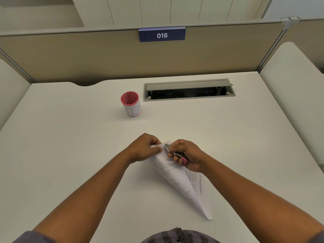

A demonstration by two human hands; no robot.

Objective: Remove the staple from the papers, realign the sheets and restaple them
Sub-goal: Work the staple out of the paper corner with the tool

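A white desk seen from above, with two bare forearms reaching in from the near edge. Toward the back stands a red mesh cup wrapped in a paper label, well apart from the hands. Just to its right, an open cable hatch is sunk into the desktop. A tan partition walls off the far edge and carries a blue sign reading 016.

At mid-desk, the left hand pinches the top corner of the papers, fingers closed tight on it. The sheets curl and trail toward the near right. The right hand grips a small metal staple remover, its tip touching that pinched corner. Bare desktop lies open on both sides.
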